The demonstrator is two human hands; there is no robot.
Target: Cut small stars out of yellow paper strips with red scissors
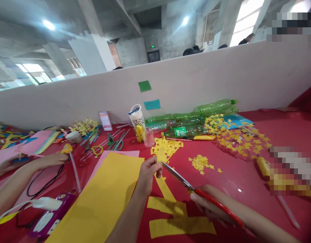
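Between the fingertips of my left hand (147, 173) is a small yellow paper strip (161, 154), held upright. My right hand (210, 200) grips the red handles of a pair of scissors (177, 176). The scissor tips point left and reach the paper beside my left fingers; whether they touch it I cannot tell. Below my hands lie cut yellow strips (182, 226). A small heap of yellow paper stars (201, 163) is to the right, and star-punched scraps (170, 145) lie just behind my left hand. A large yellow sheet (102, 195) spreads under my left forearm.
Green plastic bottles (188, 131) lie along the white partition (94, 91), near a white cup (135, 116) and a yellow cutter (204, 137). More stars (243, 138) spread at right. Another person's hand (54, 160) is at left, near a purple power strip (54, 216).
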